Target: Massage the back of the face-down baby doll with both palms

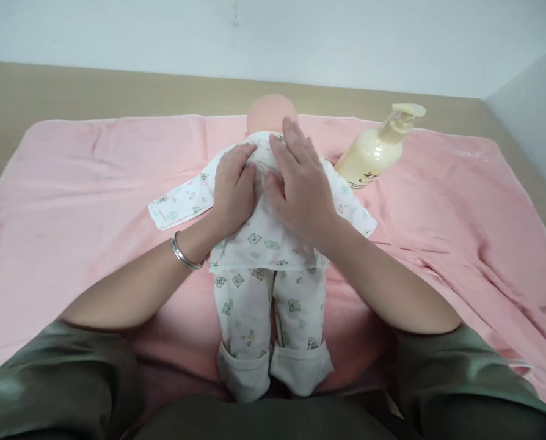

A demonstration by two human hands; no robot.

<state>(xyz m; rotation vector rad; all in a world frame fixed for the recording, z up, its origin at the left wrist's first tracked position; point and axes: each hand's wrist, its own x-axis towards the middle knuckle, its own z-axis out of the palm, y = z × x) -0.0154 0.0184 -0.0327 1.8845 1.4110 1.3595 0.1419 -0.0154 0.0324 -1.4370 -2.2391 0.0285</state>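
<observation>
The doll [272, 114] lies mid-frame, head uppermost. Over its shirt [264, 239], the left hand [235, 186] curls, any pinch of cloth hidden; the right hand [304, 186] is spread, gripping nothing. Light, even pressure would probably suit the soft fabric.

Site: looking like an infant-care corner; whether home or training room, the narrow view is not telling. Evidence: pink blanket [90, 189] is covering wood-toned surface [117, 90], pump bottle [371, 153] is resting there, doll [272, 113] is wearing printed baby clothes [254, 247], pale walls [300, 43] are meeting behind.
</observation>
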